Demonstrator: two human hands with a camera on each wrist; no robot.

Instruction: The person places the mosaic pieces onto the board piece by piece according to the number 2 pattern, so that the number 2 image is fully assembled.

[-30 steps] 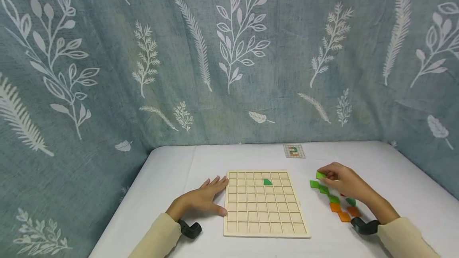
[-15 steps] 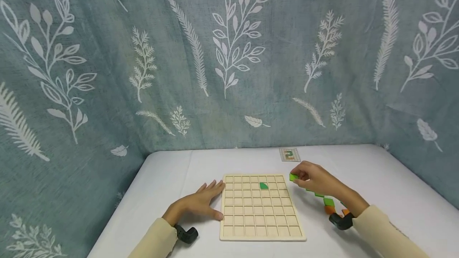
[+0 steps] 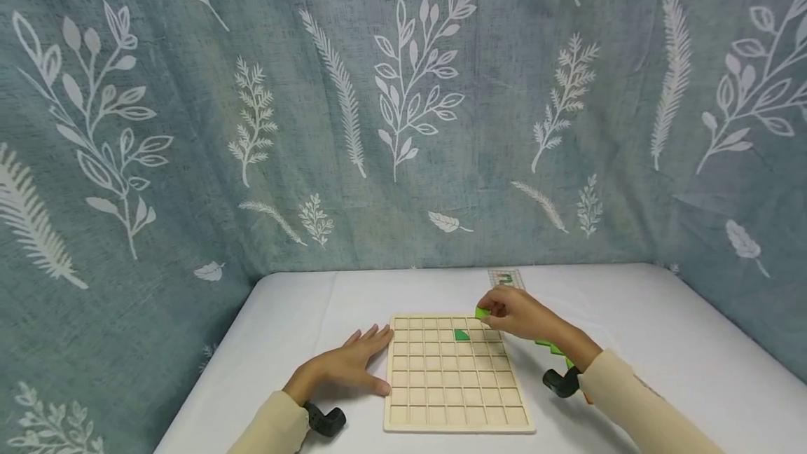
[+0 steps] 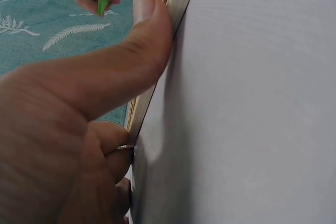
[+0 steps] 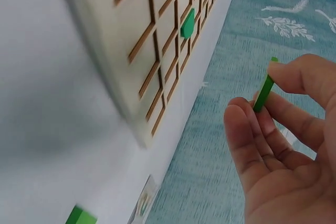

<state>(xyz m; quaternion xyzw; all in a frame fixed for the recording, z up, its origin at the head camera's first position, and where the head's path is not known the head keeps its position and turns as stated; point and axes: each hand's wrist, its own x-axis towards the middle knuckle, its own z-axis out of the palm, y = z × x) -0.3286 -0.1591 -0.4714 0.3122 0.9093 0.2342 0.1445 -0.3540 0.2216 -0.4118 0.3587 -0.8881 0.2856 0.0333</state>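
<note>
A wooden grid board (image 3: pixel 450 408) lies on the white table. In one of its upper cells sits a dark green quarter-round tile (image 3: pixel 461 335). My left hand (image 3: pixel 345 368) rests at the board's left edge, fingers spread, its thumb (image 4: pixel 144 40) touching the rim in the left wrist view. Over the board's upper right corner, my right hand (image 3: pixel 520 314) pinches a light green square tile (image 5: pixel 265 88) between thumb and fingertips. The right wrist view has this tile held on edge, apart from the board.
Right of the board lie several loose tiles, among them a green tile (image 3: pixel 557 349) and an orange tile (image 3: pixel 589 399), partly hidden by my right arm. A small pattern card (image 3: pixel 506 277) lies near the table's back edge. A patterned curtain (image 3: pixel 378 125) hangs behind.
My right hand has carried the light green tile leftward from the loose tiles to above the board's upper right corner. The left hand has stayed at the board's edge.
</note>
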